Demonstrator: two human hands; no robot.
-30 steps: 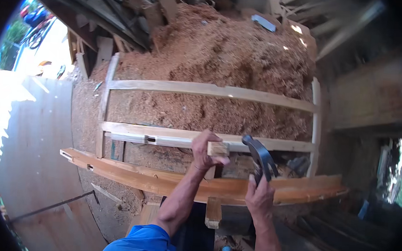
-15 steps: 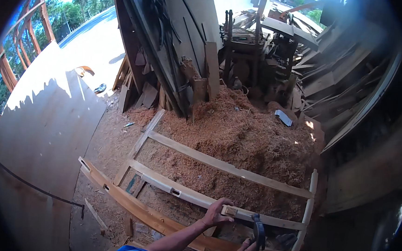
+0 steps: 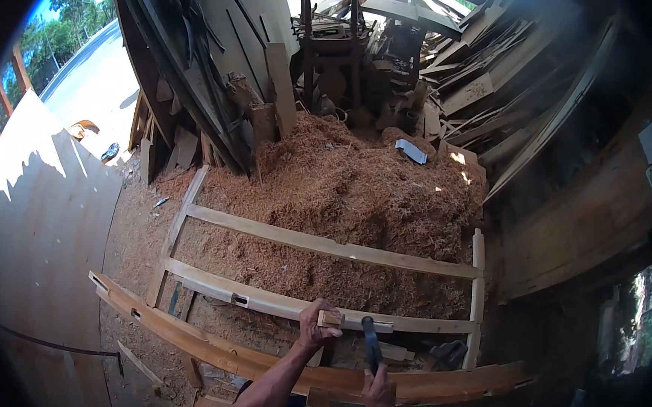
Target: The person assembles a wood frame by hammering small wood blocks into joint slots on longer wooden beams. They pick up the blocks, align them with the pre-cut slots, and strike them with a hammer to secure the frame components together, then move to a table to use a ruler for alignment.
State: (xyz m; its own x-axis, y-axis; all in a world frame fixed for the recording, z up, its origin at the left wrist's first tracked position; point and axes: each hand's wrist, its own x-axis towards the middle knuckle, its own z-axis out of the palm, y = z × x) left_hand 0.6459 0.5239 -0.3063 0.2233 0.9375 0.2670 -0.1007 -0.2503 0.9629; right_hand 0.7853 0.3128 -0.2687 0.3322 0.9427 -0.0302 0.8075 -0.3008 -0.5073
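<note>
My left hand (image 3: 317, 325) is closed around a small pale wood block (image 3: 331, 319) on the middle rail of a wooden frame (image 3: 273, 304). Just to its right, my right hand (image 3: 379, 391) grips a dark hammer (image 3: 371, 343), whose upper end is over the rail close to the block. Nearer me, a long curved reddish-brown wooden beam (image 3: 225, 353) runs across, with slots cut near its left end. Both forearms pass over this beam.
Behind the frame rises a heap of wood shavings (image 3: 327, 181). Tall boards (image 3: 235, 38) lean at the back left, and stacked planks (image 3: 494, 71) fill the back right. A large plywood sheet (image 3: 44, 237) lies left. A dark clamp-like object (image 3: 448, 354) sits near the frame's right end.
The view has swung right, so the scene slides left. My right hand has lifted the hammer nearer the rail and block. My left hand remains at the block.
</note>
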